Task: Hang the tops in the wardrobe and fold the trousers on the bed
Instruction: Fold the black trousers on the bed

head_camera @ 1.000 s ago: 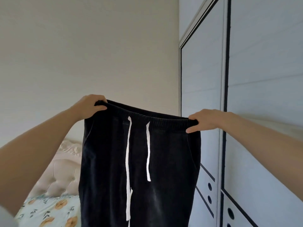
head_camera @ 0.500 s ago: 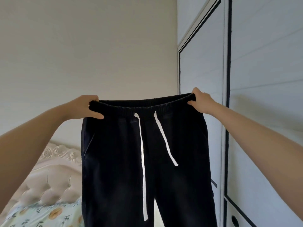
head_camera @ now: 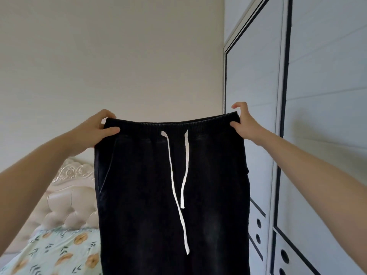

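Left grip: your left grip (head_camera: 95, 129) is clamped on the left end of the waistband (head_camera: 172, 124), thumb across the front and fingers behind.
Right grip: your right grip (head_camera: 245, 124) pinches the right end, thumb pressed on the front; one finger curls free above the edge.
Trousers: the black soft-cloth trousers with an elastic waist (head_camera: 139, 195) hang in the air between your hands, spread wide, front towards you, legs running off the bottom of the view.
Drawstring: two flat white cords (head_camera: 173, 185) dangle from mid-waistband, the left one longer.
Bed: the bed with a pale green, orange-flowered sheet (head_camera: 59, 251) and cream tufted headboard (head_camera: 65, 199) lies lower left, behind the trousers.
Wardrobe: the white dark-trimmed wardrobe (head_camera: 317, 96) stands at your right.
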Tool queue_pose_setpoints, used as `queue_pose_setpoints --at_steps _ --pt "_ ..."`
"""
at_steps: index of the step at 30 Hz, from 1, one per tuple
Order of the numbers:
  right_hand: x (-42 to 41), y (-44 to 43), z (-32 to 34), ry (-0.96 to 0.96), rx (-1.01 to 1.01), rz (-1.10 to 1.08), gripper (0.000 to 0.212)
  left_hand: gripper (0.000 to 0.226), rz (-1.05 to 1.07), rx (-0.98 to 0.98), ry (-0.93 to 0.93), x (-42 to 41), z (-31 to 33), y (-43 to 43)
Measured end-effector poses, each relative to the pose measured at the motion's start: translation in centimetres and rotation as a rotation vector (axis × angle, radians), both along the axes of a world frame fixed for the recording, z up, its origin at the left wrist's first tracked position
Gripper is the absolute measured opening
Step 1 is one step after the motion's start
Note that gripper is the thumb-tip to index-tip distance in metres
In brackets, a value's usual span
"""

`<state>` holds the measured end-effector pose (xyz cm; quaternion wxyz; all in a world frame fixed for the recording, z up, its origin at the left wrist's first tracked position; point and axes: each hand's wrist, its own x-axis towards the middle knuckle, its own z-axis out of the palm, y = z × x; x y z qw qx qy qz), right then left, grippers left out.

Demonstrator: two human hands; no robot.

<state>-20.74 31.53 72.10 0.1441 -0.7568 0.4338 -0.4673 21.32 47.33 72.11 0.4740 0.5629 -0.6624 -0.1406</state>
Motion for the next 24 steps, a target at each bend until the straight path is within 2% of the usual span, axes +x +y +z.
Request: queue_pose_setpoints --at_steps 3,4,7,9,15,24 --pt "1.3 -0.3 -2.2 -0.142 -0.026 -0.061 0.048 0.037 -0.021 -0.001 0.037 -1.3 -0.9 2.2" --pt "1.7 -0.4 -2.8 -0.169 -0.025 -0.087 0.047 0.037 -0.018 0.02 0.064 -1.8 -1.3 3.0" --pt "3.2 -0.6 -4.2 -0.204 -0.069 -0.112 0.031 0.016 0.004 0.097 0.148 -3.0 -2.5 5.3" --pt "4.5 -0.3 -4.9 -0.2 -0.108 -0.1 0.024 0.011 0.045 0.148 0.184 -3.5 -3.3 6.9" --pt "7.8 0.0 -6.5 -0.202 -0.202 -0.017 0.022 0.022 0.15 0.207 0.272 -4.5 -4.8 11.4" --pt "14.2 0.9 -8.2 -0.213 -0.19 0.155 0.025 0.032 0.373 0.219 0.409 -4.6 -4.8 17.6"
